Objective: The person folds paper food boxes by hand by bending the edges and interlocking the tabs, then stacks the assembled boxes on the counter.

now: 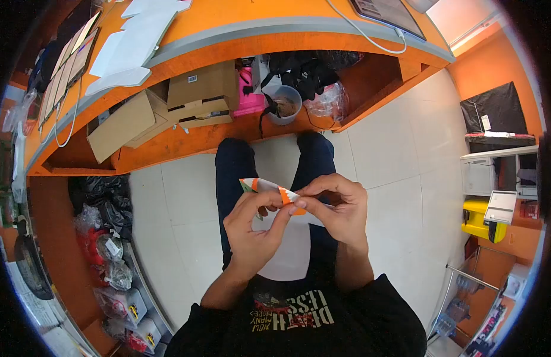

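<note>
Folded paper packet (269, 189) pinched between left hand (251, 229) and right hand (341, 208).

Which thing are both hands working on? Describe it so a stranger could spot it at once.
Start at the orange counter across the top, then drop down past the dark trouser legs to the two hands meeting mid-picture. The left hand and right hand pinch a small folded paper between them. It is white with orange edges, unlike the plain brown cardboard boxes under the counter.

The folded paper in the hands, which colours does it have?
The folded paper is white with orange edges; head view.
</note>
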`<state>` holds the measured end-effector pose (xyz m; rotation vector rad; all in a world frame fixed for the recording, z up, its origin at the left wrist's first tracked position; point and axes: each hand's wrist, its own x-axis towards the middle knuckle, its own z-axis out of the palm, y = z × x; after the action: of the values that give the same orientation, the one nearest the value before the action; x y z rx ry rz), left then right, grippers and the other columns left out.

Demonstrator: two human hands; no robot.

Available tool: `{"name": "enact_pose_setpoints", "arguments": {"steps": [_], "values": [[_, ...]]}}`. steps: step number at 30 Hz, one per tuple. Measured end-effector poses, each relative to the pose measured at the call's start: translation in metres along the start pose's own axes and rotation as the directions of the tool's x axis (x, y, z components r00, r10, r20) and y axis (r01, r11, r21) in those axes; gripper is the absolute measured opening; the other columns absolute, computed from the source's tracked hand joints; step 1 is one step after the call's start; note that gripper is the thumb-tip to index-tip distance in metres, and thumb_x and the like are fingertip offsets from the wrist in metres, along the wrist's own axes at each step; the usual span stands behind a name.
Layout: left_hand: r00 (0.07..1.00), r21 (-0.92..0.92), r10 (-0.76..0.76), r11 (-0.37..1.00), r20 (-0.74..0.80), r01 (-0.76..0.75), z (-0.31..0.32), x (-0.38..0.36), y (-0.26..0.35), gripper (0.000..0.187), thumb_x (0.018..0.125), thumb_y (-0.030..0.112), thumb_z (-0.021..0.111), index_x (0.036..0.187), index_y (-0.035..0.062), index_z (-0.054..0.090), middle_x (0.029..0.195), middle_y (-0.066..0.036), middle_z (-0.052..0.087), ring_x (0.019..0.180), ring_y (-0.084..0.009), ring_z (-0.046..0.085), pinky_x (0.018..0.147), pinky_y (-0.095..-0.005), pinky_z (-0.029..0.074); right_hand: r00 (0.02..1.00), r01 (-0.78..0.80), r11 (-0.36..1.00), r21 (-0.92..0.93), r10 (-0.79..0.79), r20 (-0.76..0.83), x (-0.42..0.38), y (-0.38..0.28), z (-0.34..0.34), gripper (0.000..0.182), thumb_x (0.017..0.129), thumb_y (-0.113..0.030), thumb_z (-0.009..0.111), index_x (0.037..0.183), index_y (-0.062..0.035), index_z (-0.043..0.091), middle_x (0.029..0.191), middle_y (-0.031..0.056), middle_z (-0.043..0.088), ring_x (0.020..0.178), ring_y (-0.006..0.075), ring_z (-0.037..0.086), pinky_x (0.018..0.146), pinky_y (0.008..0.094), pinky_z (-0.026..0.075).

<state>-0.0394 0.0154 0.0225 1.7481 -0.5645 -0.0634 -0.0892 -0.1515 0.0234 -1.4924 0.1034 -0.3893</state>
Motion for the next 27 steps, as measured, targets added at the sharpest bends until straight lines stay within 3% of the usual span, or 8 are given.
{"name": "enact_pose_setpoints", "arguments": {"steps": [2, 5, 7, 10, 11, 17, 22, 27], "values": [[0.997, -0.107, -0.044, 0.993, 0.066, 0.051, -0.005, 0.000, -0.008, 0.021, 0.085, 0.001, 0.074, 0.102, -0.0009, 0.063, 0.088, -0.007, 0.069, 0.078, -0.0111, 0.064, 0.068, -0.0254, 0.052, 1.000, 0.010, 0.997, 0.070, -0.012, 0.023, -0.002, 0.000, 0.000, 0.022, 0.079, 0.004, 0.077, 0.099, 0.0035, 0.068, 0.094, 0.0129, 0.072, 0.086, 0.0159, 0.069, 0.076, 0.0275, 0.056], [0.967, -0.385, -0.228, 0.907, -0.113, 0.169, -0.001, 0.000, -0.004, 0.019, 0.085, -0.003, 0.072, 0.101, -0.0032, 0.061, 0.092, -0.010, 0.070, 0.083, -0.0107, 0.066, 0.072, -0.0238, 0.054, 0.996, 0.063, 0.992, 0.110, -0.070, 0.058, -0.001, -0.002, 0.002, 0.026, 0.079, 0.005, 0.076, 0.104, 0.0040, 0.067, 0.100, 0.0155, 0.071, 0.096, 0.0203, 0.068, 0.084, 0.0304, 0.055], [0.957, -0.472, -0.252, 0.867, -0.143, 0.157, -0.006, 0.000, 0.001, 0.015, 0.088, -0.005, 0.067, 0.100, -0.0048, 0.058, 0.093, -0.011, 0.068, 0.085, -0.0128, 0.067, 0.073, -0.0248, 0.055, 0.992, 0.076, 0.995, 0.072, -0.083, 0.094, -0.004, 0.002, -0.003, 0.029, 0.080, 0.006, 0.075, 0.108, 0.0043, 0.067, 0.104, 0.0166, 0.070, 0.101, 0.0226, 0.067, 0.088, 0.0319, 0.054], [0.953, -0.556, -0.257, 0.822, -0.161, 0.127, -0.009, 0.000, 0.001, 0.015, 0.089, -0.007, 0.065, 0.102, -0.0072, 0.058, 0.097, -0.013, 0.067, 0.086, -0.0146, 0.067, 0.076, -0.0262, 0.055, 0.964, 0.250, 0.941, -0.227, -0.221, 0.147, 0.005, -0.002, 0.001, 0.028, 0.075, 0.006, 0.075, 0.103, 0.0030, 0.069, 0.102, 0.0149, 0.071, 0.099, 0.0275, 0.068, 0.084, 0.0355, 0.055], [0.957, -0.542, -0.234, 0.833, -0.170, 0.107, -0.008, 0.000, 0.000, 0.015, 0.089, -0.007, 0.065, 0.103, -0.0076, 0.059, 0.099, -0.013, 0.066, 0.087, -0.0149, 0.066, 0.077, -0.0265, 0.055, 0.940, 0.334, 0.884, -0.327, -0.287, 0.185, 0.010, -0.004, 0.004, 0.028, 0.074, 0.006, 0.075, 0.101, 0.0027, 0.070, 0.102, 0.0145, 0.071, 0.098, 0.0281, 0.068, 0.083, 0.0359, 0.055], [0.970, -0.404, -0.078, 0.914, -0.230, -0.023, -0.013, 0.001, -0.003, 0.018, 0.088, -0.009, 0.065, 0.105, -0.0087, 0.065, 0.107, -0.016, 0.065, 0.091, -0.0171, 0.066, 0.081, -0.0272, 0.053, 0.882, 0.459, 0.808, -0.370, -0.465, 0.078, 0.013, 0.022, 0.014, 0.022, 0.075, 0.004, 0.074, 0.096, 0.0019, 0.071, 0.097, 0.0138, 0.071, 0.087, 0.0271, 0.067, 0.078, 0.0357, 0.053], [0.953, 0.004, 0.056, 0.998, -0.296, -0.057, -0.016, -0.002, 0.002, 0.017, 0.082, -0.012, 0.069, 0.099, -0.0084, 0.071, 0.094, -0.017, 0.070, 0.089, -0.0196, 0.068, 0.077, -0.0257, 0.051, 0.973, 0.231, 0.969, -0.082, -0.232, 0.005, 0.008, 0.013, 0.023, 0.010, 0.081, 0.001, 0.073, 0.091, 0.0014, 0.072, 0.097, 0.0132, 0.071, 0.088, 0.0238, 0.065, 0.078, 0.0338, 0.050], [0.947, 0.086, 0.085, 0.994, -0.310, -0.061, -0.015, -0.001, 0.003, 0.019, 0.079, -0.013, 0.069, 0.098, -0.0083, 0.071, 0.088, -0.018, 0.073, 0.081, -0.0199, 0.070, 0.071, -0.0265, 0.052, 0.987, 0.154, 0.988, 0.004, -0.154, 0.041, 0.001, 0.008, 0.026, 0.015, 0.082, 0.000, 0.074, 0.097, -0.0006, 0.074, 0.102, 0.0119, 0.069, 0.090, 0.0204, 0.064, 0.079, 0.0320, 0.049]]}}
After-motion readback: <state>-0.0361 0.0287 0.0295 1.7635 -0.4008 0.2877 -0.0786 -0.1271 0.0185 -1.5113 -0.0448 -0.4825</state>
